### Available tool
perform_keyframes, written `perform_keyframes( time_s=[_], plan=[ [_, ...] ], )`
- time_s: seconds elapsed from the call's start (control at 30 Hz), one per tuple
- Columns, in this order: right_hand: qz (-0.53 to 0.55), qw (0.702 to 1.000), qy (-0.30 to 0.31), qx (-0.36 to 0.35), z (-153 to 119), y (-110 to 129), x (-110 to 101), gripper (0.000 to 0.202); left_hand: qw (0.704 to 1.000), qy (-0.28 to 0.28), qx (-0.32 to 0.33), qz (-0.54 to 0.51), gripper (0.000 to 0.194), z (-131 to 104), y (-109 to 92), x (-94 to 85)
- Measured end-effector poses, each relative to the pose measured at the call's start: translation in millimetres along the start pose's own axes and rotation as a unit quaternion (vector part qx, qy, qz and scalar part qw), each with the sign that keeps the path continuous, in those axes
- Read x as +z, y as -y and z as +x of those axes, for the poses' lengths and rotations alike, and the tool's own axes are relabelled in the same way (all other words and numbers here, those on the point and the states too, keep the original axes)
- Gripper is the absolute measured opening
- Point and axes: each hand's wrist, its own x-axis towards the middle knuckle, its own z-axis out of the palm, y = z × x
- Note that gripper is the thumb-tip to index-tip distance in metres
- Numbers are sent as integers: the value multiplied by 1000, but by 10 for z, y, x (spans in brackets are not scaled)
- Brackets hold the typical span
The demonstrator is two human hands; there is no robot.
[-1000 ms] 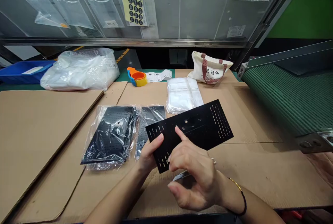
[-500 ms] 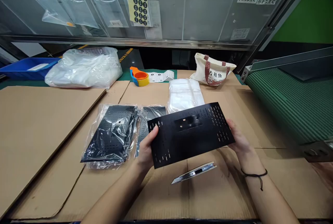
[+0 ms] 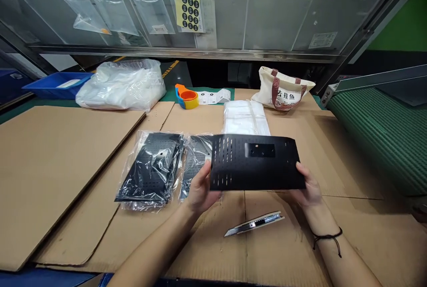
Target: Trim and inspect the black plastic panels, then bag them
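Note:
Between my hands I hold up a thin black slotted panel [image 3: 256,171], with a small recessed rectangle and holes near its upper edge. My left hand [image 3: 201,189] grips its left end, thumb on the front face. At the right end my right hand [image 3: 307,185] pinches the edge, fingers partly hidden behind. Below the panel a utility knife [image 3: 254,223] lies on the cardboard, its blade pointing left. To the left are black slotted panels in clear plastic bags [image 3: 150,169], and another bagged panel [image 3: 196,158] is partly covered by my left hand and the held panel.
Cardboard sheets [image 3: 66,153] cover the bench. Behind the panel lies a stack of white bags [image 3: 246,117]. Farther back are a tape dispenser [image 3: 187,97], a cloth bag [image 3: 283,89], a bundle of plastic bags [image 3: 122,84] and a blue tray [image 3: 56,84]. A green conveyor [image 3: 383,131] runs along the right.
The held panel has gone from tilted to nearly level, and its densely slotted end is now on the left. Both hands still grip its ends. The camera view has shifted slightly left.

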Motion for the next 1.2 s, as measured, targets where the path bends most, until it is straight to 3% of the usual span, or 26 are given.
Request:
perform_keyframes(
  time_s=[0.1, 0.2, 0.3, 0.37, 0.5, 0.6, 0.67, 0.77, 0.83, 1.03, 1.2],
  plan=[
    [18, 998, -45, -27, 30, -13, -6, 34, 988, -74, 116, 68, 51, 40, -1, 26],
    [2, 998, -43, -48, 46, -30, -17, 36, 950, -114, 208, 202, 56, 42, 16, 14],
    [-70, 992, -26, -99, 63, -87, -57, 39, 904, -124, 257, 319, 51, 35, 60, -44],
    [-157, 974, -11, -166, 75, -132, -86, 38, 890, -130, 269, 345, 52, 45, 101, -103],
    [-325, 898, 54, -290, 52, -143, -63, 24, 893, -108, 302, 316, 59, 82, 183, -196],
    [-429, 790, 94, -427, -19, -95, 3, 18, 902, -82, 311, 287, 61, 80, 198, -177],
    [-483, 717, 55, -500, -66, -81, 29, 26, 901, -87, 314, 287, 56, 62, 185, -134],
    [-540, 650, -7, -535, -99, -106, 25, 30, 893, -95, 323, 300, 55, 36, 167, -82],
    [-552, 630, -17, -546, -93, -134, 12, 33, 888, -96, 332, 303, 54, 31, 169, -73],
    [-521, 626, 27, -580, -54, -131, -2, 42, 886, -109, 340, 297, 57, 61, 202, -106],
    [-555, 563, 143, -596, -45, -32, -22, 36, 897, -118, 336, 263, 53, 103, 198, -117]
  ],
)
